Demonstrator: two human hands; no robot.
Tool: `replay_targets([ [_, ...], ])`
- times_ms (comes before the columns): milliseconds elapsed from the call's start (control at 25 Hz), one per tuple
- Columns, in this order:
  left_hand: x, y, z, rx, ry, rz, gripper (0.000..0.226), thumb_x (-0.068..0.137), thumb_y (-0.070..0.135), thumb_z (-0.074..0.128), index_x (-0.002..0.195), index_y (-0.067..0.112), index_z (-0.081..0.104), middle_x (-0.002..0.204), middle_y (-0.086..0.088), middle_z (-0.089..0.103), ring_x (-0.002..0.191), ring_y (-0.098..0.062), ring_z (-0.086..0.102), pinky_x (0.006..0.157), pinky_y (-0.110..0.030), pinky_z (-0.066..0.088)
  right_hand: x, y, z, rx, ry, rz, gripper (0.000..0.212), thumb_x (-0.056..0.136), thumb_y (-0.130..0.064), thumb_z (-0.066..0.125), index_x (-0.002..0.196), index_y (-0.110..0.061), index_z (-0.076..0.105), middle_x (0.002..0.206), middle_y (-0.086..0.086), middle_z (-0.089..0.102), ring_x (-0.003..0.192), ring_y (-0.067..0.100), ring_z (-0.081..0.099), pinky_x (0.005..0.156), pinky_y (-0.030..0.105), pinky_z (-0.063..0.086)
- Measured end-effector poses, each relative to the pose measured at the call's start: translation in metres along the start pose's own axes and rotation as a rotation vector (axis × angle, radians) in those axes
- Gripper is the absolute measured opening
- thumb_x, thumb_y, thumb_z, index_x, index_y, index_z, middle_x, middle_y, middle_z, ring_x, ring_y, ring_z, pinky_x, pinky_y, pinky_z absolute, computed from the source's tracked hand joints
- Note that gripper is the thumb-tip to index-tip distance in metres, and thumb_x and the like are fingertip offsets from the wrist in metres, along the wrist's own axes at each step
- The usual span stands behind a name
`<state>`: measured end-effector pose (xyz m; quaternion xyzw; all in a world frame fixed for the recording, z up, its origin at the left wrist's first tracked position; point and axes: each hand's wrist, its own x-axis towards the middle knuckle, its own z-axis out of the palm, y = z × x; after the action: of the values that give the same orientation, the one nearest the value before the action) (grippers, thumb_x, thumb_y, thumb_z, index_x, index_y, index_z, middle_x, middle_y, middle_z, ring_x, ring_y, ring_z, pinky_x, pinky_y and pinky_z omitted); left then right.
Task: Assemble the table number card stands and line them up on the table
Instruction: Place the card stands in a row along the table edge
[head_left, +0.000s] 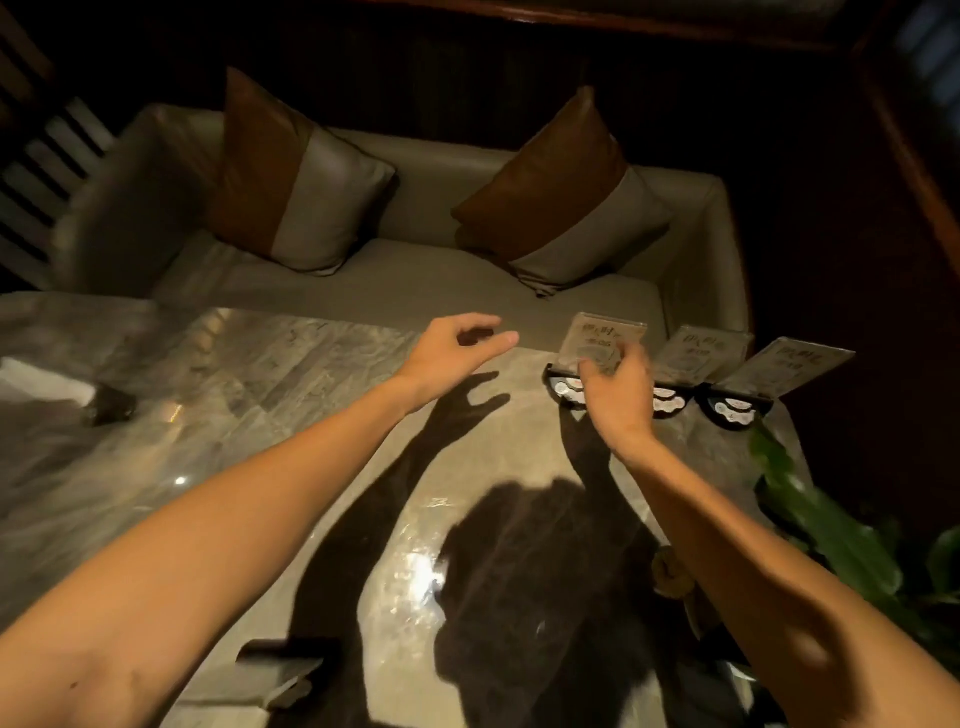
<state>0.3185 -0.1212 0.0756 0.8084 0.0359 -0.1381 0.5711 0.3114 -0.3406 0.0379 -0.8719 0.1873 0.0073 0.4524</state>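
Head view looks down on a marbled grey surface (291, 395) in dim light, with a beige sofa (415, 270) beyond its far edge carrying two brown-and-grey cushions, one on the left (291, 176) and one on the right (561, 197). Green leaves (831, 525) intrude at the near right corner. A small dark object (111, 404) lies at the far left, and another dark piece (291, 660) lies near the front edge between the forearms; what either is cannot be told. Three card stands sit in a row along the far right edge, each a clear tilted card in a black base: the left stand (602, 340), the middle stand (698, 353) and the right stand (779, 374), close beside one another. The right hand (618, 389) covers the front of the left stand, fingers curled and pinching the lower part of its card. The left hand (457, 345) hovers above the surface, left of the stands, fingers loosely spread and holding nothing
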Motion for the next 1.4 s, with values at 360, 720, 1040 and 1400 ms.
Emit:
replay_targets([
  [360,-0.157,-0.056,-0.153,-0.047,0.313,0.009,0.042,0.090,0.045,0.068,0.124,0.020,0.069,0.110,0.021,0.067,0.094,0.025,0.057,0.081,0.003,0.042,-0.161,-0.091,0.108,0.028,-0.588,-0.229,0.095,0.080,-0.060,0.074,0.158,-0.034,0.026,0.167,-0.006,0.025,0.152,0.018,0.026,0.121,0.045,0.030],
  [720,-0.238,-0.173,-0.207,-0.122,0.368,-0.183,0.067,0.072,0.042,0.085,0.132,0.025,0.062,0.131,0.004,0.063,0.123,-0.012,0.057,0.109,-0.033,0.044,-0.255,-0.092,0.205,0.060,-0.837,-0.259,0.089,0.088,-0.025,0.078,0.160,-0.026,0.025,0.153,-0.017,0.030,0.136,0.002,0.030,0.107,0.022,0.031],
  [1040,-0.238,-0.220,-0.195,-0.144,0.410,-0.205,0.019,0.085,0.012,0.077,0.103,0.017,0.073,0.097,0.004,0.073,0.092,-0.013,0.068,0.087,-0.026,0.054,-0.246,-0.077,0.247,0.024,-0.719,-0.231,0.009,0.093,-0.011,0.066,0.100,-0.012,0.072,0.092,0.013,0.074,0.081,0.020,0.066,0.084,0.045,0.054],
  [1400,-0.144,-0.169,-0.155,-0.076,0.331,-0.077,0.010,0.087,0.014,0.075,0.097,0.013,0.076,0.087,0.006,0.072,0.073,0.004,0.063,0.073,-0.008,0.049,-0.152,-0.075,0.194,0.027,-0.531,-0.166,0.019,0.095,-0.014,0.064,0.113,-0.012,0.072,0.104,0.006,0.076,0.097,0.026,0.072,0.090,0.047,0.057],
])
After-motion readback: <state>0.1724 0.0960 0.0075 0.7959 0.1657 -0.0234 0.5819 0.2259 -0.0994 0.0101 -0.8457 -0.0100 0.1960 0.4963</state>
